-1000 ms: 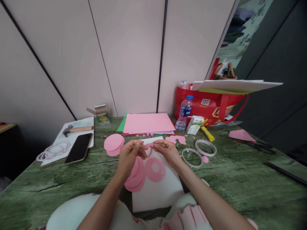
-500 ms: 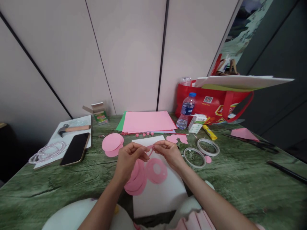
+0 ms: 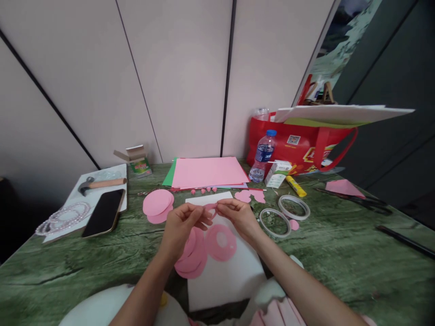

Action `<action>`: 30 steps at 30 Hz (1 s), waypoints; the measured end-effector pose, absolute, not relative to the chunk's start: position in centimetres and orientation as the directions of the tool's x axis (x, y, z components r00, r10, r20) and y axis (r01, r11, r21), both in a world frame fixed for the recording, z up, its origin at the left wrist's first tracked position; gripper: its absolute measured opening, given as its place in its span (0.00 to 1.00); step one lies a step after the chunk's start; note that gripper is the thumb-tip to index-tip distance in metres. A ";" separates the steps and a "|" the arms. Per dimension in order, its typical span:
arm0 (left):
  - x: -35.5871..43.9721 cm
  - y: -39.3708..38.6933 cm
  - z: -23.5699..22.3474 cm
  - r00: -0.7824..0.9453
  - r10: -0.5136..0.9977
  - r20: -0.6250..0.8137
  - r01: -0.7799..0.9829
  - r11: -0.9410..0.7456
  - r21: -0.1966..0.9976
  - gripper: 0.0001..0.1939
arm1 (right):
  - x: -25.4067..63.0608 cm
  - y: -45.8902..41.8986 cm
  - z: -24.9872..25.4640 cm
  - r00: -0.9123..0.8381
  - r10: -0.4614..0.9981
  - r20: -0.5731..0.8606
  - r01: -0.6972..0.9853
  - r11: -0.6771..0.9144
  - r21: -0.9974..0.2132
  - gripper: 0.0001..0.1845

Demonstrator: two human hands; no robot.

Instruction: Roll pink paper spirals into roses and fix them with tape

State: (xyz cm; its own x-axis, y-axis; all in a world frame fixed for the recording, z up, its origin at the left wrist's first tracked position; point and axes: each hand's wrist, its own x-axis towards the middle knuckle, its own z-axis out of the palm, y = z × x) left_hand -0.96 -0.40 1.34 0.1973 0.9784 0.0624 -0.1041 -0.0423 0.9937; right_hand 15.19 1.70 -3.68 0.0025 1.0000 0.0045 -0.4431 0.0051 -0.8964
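Observation:
A small pink paper ring (image 3: 211,208) is held between both hands above a white board (image 3: 224,285). My left hand (image 3: 185,224) pinches its left side with thumb and fingers. Its right side is gripped by the fingertips of my right hand (image 3: 238,216). Below them, a larger pink paper ring (image 3: 221,243) with an off-centre hole lies on the board. Overlapping pink paper discs (image 3: 192,262) rest at the board's left edge. The fingers cover part of the small ring.
Pink circles (image 3: 158,202) lie left of the board, pink sheets (image 3: 210,172) behind it. Right are tape rolls (image 3: 275,223), a glue stick (image 3: 296,186), a water bottle (image 3: 264,156), scissors (image 3: 360,200) and a red bag (image 3: 302,149). A phone (image 3: 104,213) and hammer (image 3: 102,184) are left.
The small ring has turned slightly between my fingers, so its opening shows differently. Both hands stay in nearly the same place. The whole view has shifted a little.

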 end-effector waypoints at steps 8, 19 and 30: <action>-1.3 0.6 0.4 -0.056 0.970 0.238 0.082 -0.233 0.969 0.13 | 15.1 1.6 -3.7 -0.003 1.000 0.016 -0.439 0.013 -0.898 0.12; -0.9 0.4 0.3 0.110 0.982 0.152 0.286 -0.177 0.942 0.07 | 14.9 1.2 -3.4 -0.030 0.999 0.015 -0.393 0.002 -0.920 0.13; -0.4 0.0 0.4 0.203 0.978 0.052 0.184 -0.090 0.979 0.07 | 14.8 1.2 -3.4 -0.014 0.999 0.044 -0.411 0.034 -0.911 0.12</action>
